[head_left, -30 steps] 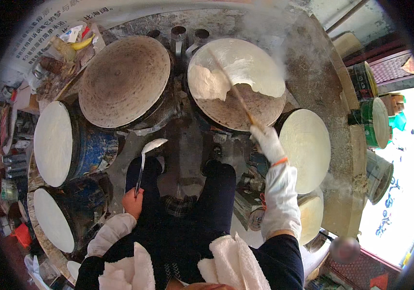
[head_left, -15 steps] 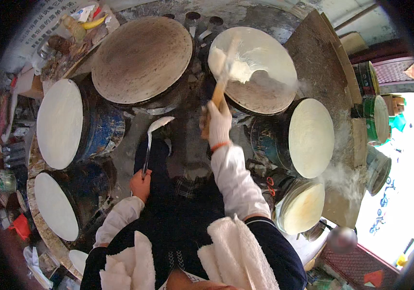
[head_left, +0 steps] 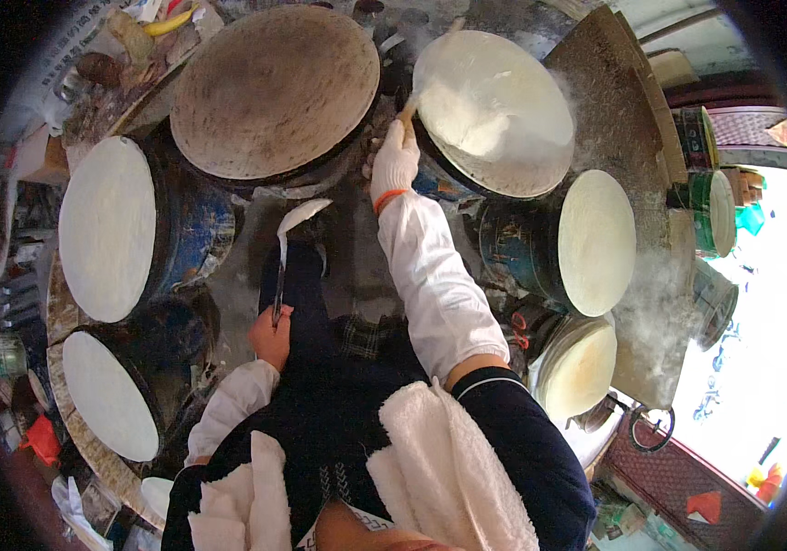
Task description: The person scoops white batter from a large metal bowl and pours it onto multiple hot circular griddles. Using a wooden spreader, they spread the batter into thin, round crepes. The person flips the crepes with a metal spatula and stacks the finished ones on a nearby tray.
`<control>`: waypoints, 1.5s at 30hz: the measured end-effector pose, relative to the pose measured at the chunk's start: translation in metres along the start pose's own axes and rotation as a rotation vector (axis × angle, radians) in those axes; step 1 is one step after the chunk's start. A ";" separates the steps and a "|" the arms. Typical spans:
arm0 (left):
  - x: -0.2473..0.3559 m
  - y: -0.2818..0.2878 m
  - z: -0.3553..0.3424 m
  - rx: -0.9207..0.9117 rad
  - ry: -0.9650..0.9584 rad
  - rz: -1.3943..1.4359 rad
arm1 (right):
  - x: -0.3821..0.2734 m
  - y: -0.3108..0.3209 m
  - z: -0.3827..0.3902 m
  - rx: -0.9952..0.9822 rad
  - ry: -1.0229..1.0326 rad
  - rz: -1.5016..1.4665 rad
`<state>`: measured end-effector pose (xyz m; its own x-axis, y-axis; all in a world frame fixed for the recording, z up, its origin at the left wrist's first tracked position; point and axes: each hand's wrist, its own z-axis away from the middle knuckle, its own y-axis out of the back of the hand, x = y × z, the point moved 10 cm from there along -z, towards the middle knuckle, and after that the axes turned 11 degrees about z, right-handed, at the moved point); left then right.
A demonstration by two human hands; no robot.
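A white knitted glove covers my right hand (head_left: 395, 167), closed around the handle of a wooden spreader (head_left: 407, 112). The spreader's blade is smeared by motion at the left edge of the upper right round griddle (head_left: 537, 184). White batter (head_left: 471, 119) coats most of that griddle, with a thicker mound toward its left and a darker strip along the near edge. Lower left, my bare left hand (head_left: 271, 338) grips a long-handled ladle (head_left: 282, 257). Its bowl, coated with pale batter, points up and to the right, apart from the griddles.
A brown bare griddle (head_left: 274, 92) stands at the upper left. Batter-covered griddles sit at the left (head_left: 108, 230), lower left (head_left: 110, 395) and right (head_left: 597, 243); a yellower one (head_left: 579, 367) is lower right. Steam drifts near a brown board (head_left: 637, 312).
My right hand has moved left and farther away with the spreader. Batter now covers more of the upper right griddle. The left hand still holds the ladle, almost unmoved.
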<state>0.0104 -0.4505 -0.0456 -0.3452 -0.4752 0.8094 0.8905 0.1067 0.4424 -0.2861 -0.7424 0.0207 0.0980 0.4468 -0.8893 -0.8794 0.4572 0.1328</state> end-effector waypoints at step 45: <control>0.046 -0.070 0.008 -0.056 -0.182 -0.198 | 0.020 0.299 0.063 -0.433 0.126 0.578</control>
<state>-0.0698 -0.4731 -0.0363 -0.5569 -0.3167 0.7679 0.8139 -0.0237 0.5805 -0.5180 -0.5480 0.0706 -0.4690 0.4206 -0.7766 -0.8822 -0.1815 0.4345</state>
